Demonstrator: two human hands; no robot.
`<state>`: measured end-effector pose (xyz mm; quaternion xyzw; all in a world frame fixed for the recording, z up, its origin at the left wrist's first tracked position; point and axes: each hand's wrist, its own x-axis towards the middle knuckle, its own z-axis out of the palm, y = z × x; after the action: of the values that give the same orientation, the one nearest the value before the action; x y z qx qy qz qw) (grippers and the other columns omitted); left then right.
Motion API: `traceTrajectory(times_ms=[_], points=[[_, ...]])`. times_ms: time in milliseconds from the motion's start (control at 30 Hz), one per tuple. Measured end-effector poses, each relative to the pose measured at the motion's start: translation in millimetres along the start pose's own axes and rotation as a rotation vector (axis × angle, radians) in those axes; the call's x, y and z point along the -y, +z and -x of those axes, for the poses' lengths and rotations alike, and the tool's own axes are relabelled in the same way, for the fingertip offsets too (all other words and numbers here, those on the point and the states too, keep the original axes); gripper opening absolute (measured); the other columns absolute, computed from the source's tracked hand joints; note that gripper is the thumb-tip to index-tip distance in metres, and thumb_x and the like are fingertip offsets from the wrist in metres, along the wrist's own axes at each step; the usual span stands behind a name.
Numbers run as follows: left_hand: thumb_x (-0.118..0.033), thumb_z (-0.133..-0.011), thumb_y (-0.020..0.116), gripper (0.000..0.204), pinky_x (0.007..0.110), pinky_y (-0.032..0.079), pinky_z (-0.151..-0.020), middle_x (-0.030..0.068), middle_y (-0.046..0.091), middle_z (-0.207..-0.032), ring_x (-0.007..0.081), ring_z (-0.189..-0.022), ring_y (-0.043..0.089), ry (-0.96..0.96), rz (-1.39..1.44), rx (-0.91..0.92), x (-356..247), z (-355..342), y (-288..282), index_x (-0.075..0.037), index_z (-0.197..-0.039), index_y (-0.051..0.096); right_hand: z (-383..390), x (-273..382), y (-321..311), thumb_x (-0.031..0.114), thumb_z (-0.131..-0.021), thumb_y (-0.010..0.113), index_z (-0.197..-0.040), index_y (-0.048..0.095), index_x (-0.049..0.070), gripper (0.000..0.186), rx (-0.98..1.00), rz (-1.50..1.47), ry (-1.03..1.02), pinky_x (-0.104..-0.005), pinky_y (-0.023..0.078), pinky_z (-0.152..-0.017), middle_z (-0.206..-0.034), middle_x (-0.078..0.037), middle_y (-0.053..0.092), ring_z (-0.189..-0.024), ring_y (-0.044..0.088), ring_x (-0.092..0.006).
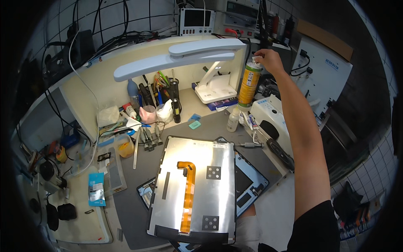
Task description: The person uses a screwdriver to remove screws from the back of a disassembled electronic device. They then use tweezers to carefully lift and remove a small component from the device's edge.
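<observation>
My right hand (266,59) reaches up to the tall yellow-and-green can (248,84), its fingers closed on a small white piece at the can's top. My left hand is out of view. A tablet screen panel (168,189) lies silver back up on the grey mat (130,210), with an orange flex cable (189,197) along it. Beneath the panel, an opened blue-and-black tablet body (254,185) sticks out to the right, and another dark device edge (145,193) shows at the left.
A lamp (180,63) arches over tool cups (149,115). A white bottle (233,122), screwdrivers (149,138) and a white machine (266,113) surround the mat. A blue packet (96,189) and cluttered tray (75,231) lie left. Instruments (196,21) stand on the back shelf.
</observation>
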<state>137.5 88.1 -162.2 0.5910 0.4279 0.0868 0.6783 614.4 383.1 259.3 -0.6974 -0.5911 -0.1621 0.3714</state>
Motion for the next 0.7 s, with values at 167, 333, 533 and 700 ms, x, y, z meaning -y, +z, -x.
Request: traceTrajectory(times_ms=[167, 333, 533, 700], points=[[-0.036, -0.092, 0.065, 0.058, 0.037, 0.040, -0.106, 0.0148, 0.057, -0.134, 0.0267, -0.124, 0.052, -0.013, 0.010, -0.032, -3.3, -10.1, -2.7, -0.002, -0.136, 0.052, -17.4, -17.4, 8.0, 0.013, -0.078, 0.076, -0.096, 0.078, 0.007, 0.019, 0.108, 0.054, 0.009, -0.0367, 0.055, -0.079, -0.093, -0.012, 0.074, -0.087, 0.071, -0.0239], [-0.038, -0.093, 0.063, 0.057, 0.037, 0.039, -0.106, 0.0154, 0.057, -0.134, 0.0272, -0.125, 0.052, -0.026, 0.023, -0.050, 0.6, -14.8, -3.1, -0.003, -0.137, 0.052, -20.8, -6.5, 4.4, 0.014, -0.078, 0.076, -0.091, 0.079, 0.007, 0.015, 0.128, 0.142, 0.004, -0.0363, 0.056, -0.076, -0.088, -0.012, 0.074, -0.081, 0.071, -0.0233], [-0.039, -0.095, 0.060, 0.056, 0.038, 0.039, -0.107, 0.0161, 0.057, -0.135, 0.0277, -0.126, 0.052, -0.028, 0.031, -0.061, 3.0, -22.5, -1.2, -0.004, -0.137, 0.052, -24.8, -14.3, -0.7, 0.015, -0.080, 0.075, -0.091, 0.078, 0.006, 0.014, 0.156, 0.144, -0.064, -0.0373, 0.055, -0.075, -0.088, -0.013, 0.074, -0.079, 0.071, -0.0241], [-0.041, -0.096, 0.058, 0.055, 0.038, 0.038, -0.108, 0.0167, 0.057, -0.135, 0.0282, -0.126, 0.051, -0.027, 0.040, -0.082, 7.9, -23.2, -0.8, -0.005, -0.137, 0.052, -24.1, -12.9, 4.2, 0.014, -0.080, 0.075, -0.089, 0.078, 0.005, 0.013, 0.139, 0.156, -0.094, -0.0381, 0.055, -0.076, -0.087, -0.013, 0.074, -0.081, 0.070, -0.0255]])
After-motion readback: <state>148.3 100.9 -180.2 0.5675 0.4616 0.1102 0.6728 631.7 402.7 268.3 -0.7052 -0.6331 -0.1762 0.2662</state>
